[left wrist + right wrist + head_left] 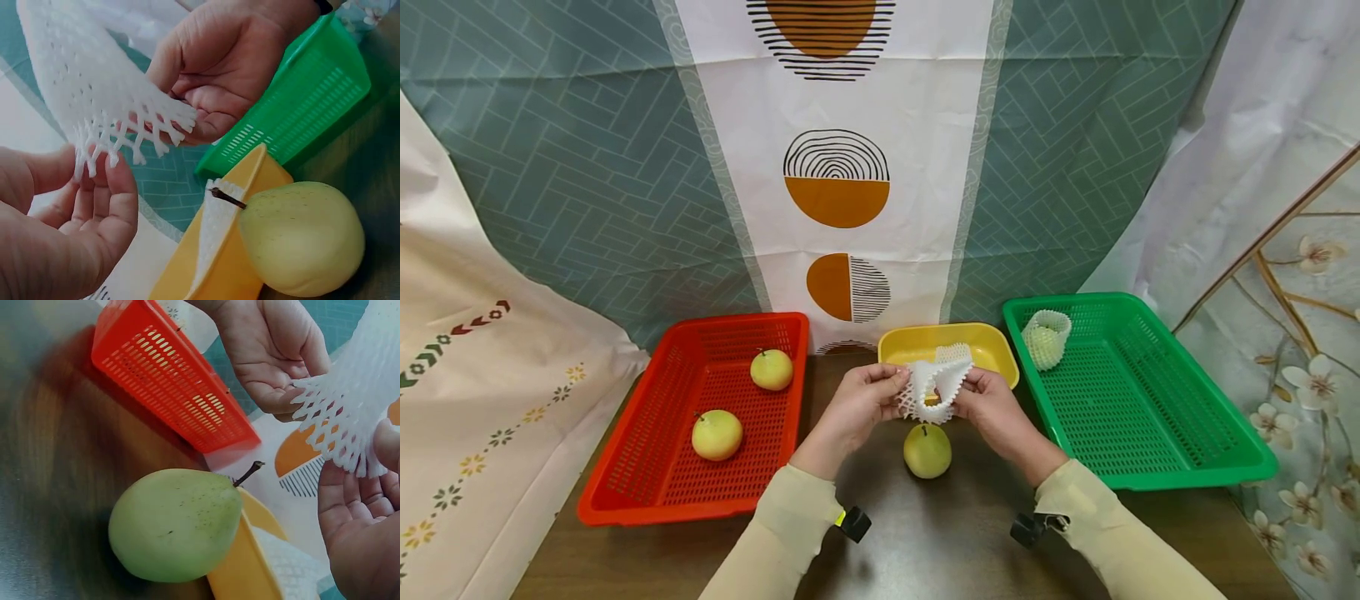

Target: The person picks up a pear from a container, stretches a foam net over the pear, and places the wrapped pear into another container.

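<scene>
Between both hands a white foam fruit net [934, 392] is stretched, its lattice edge spread into an opening. My left hand [859, 406] pinches one side of that edge between thumb and fingers. On the opposite side my right hand [1000, 414] pinches the edge the same way. A yellow-green pear [927, 451] stands on the table just below the net, stem up; neither hand touches it. In the left wrist view the pear [303, 239] overlaps the yellow tray [240, 187], where another white foam net [215, 228] lies.
At left, a red basket [597, 492] contains two pears [717, 435]. To the right is a green basket [1240, 467], with a foam-netted pear [1047, 342] in its far left corner. The yellow tray stands behind the hands, before a patterned cloth [842, 283] backdrop.
</scene>
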Available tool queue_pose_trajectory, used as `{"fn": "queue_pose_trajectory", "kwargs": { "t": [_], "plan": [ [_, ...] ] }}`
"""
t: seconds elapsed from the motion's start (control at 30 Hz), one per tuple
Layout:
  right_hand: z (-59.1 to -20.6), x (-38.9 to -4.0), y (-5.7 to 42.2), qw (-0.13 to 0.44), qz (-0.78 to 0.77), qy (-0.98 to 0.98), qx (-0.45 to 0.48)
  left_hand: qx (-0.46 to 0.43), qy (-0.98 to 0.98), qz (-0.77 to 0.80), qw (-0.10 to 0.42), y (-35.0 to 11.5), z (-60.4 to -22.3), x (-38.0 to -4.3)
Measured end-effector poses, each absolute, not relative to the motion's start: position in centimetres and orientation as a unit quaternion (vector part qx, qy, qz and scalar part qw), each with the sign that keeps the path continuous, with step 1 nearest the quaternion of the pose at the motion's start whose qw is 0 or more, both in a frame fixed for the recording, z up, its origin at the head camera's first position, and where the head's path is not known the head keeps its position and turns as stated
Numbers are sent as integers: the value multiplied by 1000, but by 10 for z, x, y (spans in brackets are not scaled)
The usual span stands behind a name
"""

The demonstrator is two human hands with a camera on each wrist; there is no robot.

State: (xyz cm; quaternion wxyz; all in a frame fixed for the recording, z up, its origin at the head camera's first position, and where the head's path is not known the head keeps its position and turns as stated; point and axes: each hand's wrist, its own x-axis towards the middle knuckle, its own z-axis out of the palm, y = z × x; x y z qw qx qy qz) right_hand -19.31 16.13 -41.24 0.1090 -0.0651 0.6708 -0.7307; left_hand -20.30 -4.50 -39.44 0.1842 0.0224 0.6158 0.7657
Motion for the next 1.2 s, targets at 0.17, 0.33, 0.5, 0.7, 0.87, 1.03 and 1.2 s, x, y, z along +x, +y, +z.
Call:
{"fn": "queue_pose_trajectory", "kwargs": {
  "t": [0.17, 0.33, 0.5, 0.7, 0.87, 1.03, 1.2],
  "plan": [
    [-417, -189, 160, 120, -715, 687, -40, -11, 604, 775, 184, -43, -407, -201],
    [-423, -186, 158, 139, -706, 693, -33, -42, 599, 780, 176, -40, -424, -200],
    [-431, -183, 159, 156, -691, 705, -25, -59, 601, 776, 180, -38, -437, -196],
    [-441, -177, 160, 177, -665, 725, -18, -71, 618, 761, 186, -37, -452, -194],
    [-447, -175, 161, 189, -647, 739, -15, -85, 630, 748, 192, -37, -460, -194],
    [-452, -174, 163, 182, -636, 750, -14, -87, 644, 734, 197, -38, -464, -194],
    [-458, -173, 166, 176, -635, 752, -15, -84, 657, 723, 198, -38, -467, -194]
  ]
}}
